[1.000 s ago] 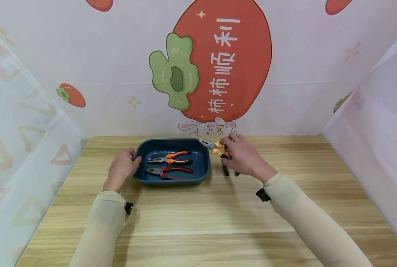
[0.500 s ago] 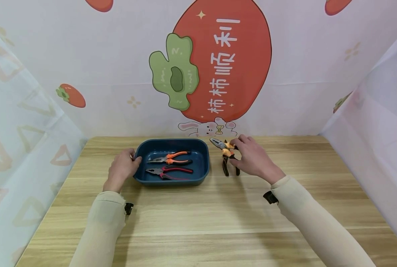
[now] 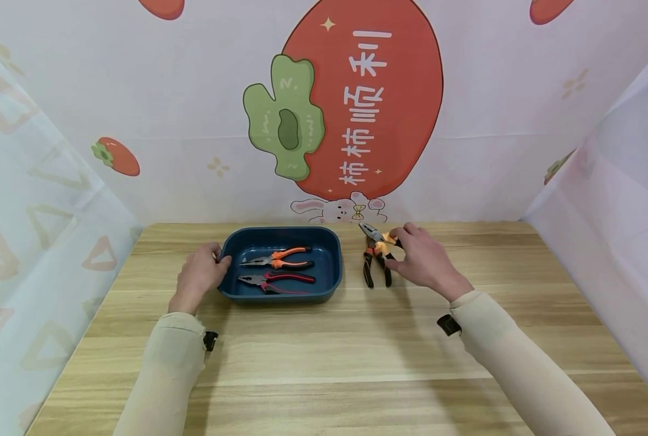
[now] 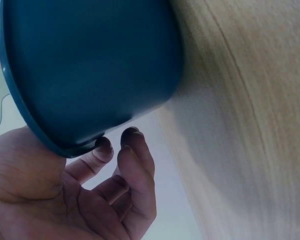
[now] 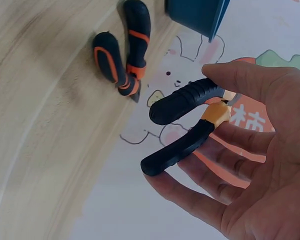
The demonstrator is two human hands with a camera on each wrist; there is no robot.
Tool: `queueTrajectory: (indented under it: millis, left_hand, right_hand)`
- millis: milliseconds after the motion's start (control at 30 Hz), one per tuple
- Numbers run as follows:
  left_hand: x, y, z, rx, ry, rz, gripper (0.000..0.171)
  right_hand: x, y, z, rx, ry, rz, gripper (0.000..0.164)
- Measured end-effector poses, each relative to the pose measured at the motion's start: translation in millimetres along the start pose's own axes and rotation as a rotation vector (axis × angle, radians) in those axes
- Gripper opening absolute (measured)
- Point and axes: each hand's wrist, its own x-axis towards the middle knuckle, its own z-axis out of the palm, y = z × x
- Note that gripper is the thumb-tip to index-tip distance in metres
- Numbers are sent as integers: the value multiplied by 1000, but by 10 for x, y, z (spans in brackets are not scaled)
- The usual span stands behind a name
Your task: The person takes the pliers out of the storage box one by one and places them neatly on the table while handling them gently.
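Obliquely held, the yellow-and-black pliers [image 3: 383, 247] project from the pinching fingers of the right hand [image 3: 426, 257], nose far-left, grips near-right, overlapping in the head view the orange-and-black pliers [image 3: 368, 272] on the bench [image 3: 302, 375]. The blue tray [image 3: 280, 299], its left rim gripped by the left hand [image 3: 200, 272], lies just left of both.

We take this for a small, staged, cloth-screened workspace; the wider building we cannot tell. A white fabric backdrop [image 3: 204, 103] printed with a huge red persimmon [image 3: 395, 103] hangs at twelve o'clock, pale triangle-printed sheeting [image 3: 35, 200] at nine, whitish translucent sheeting [image 3: 618, 200] at three, enclosing a light-brown wood-grained counter [image 3: 324, 357].
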Motion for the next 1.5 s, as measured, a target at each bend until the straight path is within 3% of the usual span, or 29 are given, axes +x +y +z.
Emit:
queueTrajectory:
  millis: [433, 833, 1500]
  left_hand:
    - [-4, -8, 12, -2, -3, -20, 27]
    - [-2, -7, 10, 2, -5, -20, 27]
    - [-2, 14, 2, 5, 1, -18, 25]
  right_hand:
    - [-32, 191, 103, -15, 2, 88, 53]
    - [-40, 325, 190, -3, -55, 178, 53]
    - [4, 412, 304, 62, -108, 320, 48]
